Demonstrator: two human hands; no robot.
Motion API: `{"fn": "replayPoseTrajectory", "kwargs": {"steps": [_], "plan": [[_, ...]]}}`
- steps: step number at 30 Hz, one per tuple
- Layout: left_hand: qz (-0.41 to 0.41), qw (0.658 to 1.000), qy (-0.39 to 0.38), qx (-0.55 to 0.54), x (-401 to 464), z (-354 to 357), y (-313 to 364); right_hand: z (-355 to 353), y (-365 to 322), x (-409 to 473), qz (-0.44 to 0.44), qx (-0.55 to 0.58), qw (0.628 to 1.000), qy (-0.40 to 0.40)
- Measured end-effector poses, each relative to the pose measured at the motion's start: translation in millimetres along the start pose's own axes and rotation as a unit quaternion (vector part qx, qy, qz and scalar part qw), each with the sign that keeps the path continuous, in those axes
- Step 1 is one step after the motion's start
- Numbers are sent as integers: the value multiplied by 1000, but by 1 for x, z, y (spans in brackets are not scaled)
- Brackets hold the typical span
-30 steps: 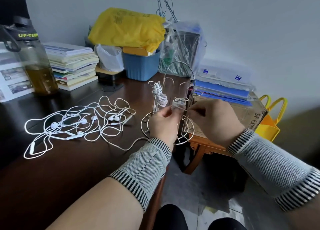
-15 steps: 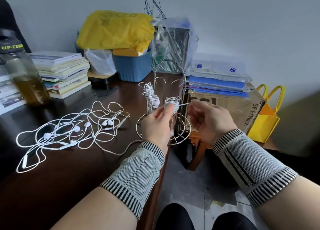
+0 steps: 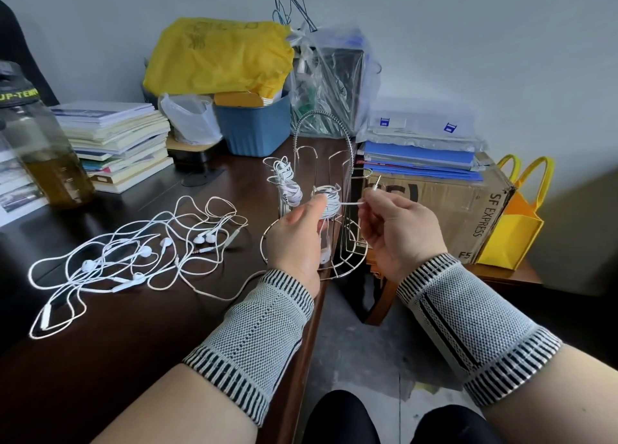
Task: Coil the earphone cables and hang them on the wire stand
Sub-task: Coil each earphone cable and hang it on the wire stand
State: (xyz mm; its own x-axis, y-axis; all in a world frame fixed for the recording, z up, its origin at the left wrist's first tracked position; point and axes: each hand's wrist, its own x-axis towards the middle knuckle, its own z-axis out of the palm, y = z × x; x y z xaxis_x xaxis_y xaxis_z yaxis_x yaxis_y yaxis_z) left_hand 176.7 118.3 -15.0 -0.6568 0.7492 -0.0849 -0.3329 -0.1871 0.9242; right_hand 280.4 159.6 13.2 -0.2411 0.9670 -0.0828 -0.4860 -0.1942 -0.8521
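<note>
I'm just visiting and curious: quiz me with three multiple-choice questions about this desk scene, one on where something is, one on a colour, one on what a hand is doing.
1. Where do the loose earphones lie?
A. left of the wire stand
B. in the bin
C. on the floor

2. What colour is the bin?
A. red
B. blue
C. green

3. What is the right hand doing?
A. resting flat
B. pinching the cable end
C. lifting the bottle

Answers: 1 A, they sprawl on the dark desk left of the stand. 2 B, its ribbed wall is blue. 3 B, fingertips pinch the cable leading from the coil.
</note>
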Motion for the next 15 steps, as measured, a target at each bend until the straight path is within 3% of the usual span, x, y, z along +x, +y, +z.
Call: {"fn": "replayPoseTrajectory", "kwargs": {"steps": [5, 8, 9, 11, 15], "plan": [[-21, 999, -3, -34, 5, -2, -1, 0, -4, 1, -61, -86, 994, 9], [-14, 999, -9, -43, 5, 0, -2, -3, -5, 3, -181, -180, 967, 7], [-11, 999, -10, -41, 5, 0, -2, -5, -6, 4, -255, -259, 931, 5], [3, 999, -12, -32, 5, 0, -4, -3, -11, 4, -396, -409, 822, -11], [19, 999, -17, -27, 8, -1, -7, 14, -29, 7, -545, -558, 623, -54]]}}
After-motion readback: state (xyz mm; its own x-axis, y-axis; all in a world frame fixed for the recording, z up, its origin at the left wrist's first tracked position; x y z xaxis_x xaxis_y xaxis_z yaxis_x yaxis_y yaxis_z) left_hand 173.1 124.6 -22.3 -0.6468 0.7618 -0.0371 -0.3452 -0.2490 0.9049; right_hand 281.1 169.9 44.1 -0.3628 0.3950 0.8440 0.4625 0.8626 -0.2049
